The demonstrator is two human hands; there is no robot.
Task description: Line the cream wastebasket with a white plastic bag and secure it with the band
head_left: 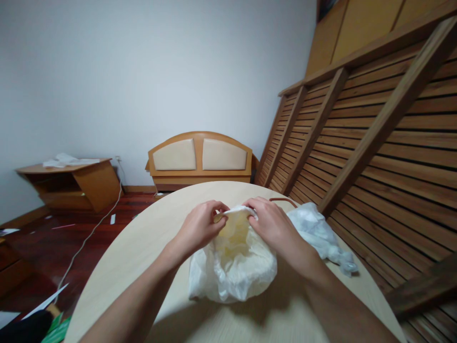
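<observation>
A white plastic bag (246, 281) stands on the round table with its mouth open toward me, lining or covering a rounded container whose yellowish inside shows through the film. My left hand (205, 219) pinches the far left part of the bag's rim between thumb and fingers. On the far right part of that rim, my right hand (266, 216) is closed in the same way. The rim is stretched between both hands. What the container is made of cannot be told, as the bag hides it.
A second white plastic bag (314, 231), bunched up, lies right on the pale round table (139, 247), near a brown curved strip (283, 199). Slatted wooden bed frames (374, 157) lean close on the right. Behind are a headboard (200, 174), a low desk (96, 183) and a floor cable (91, 233).
</observation>
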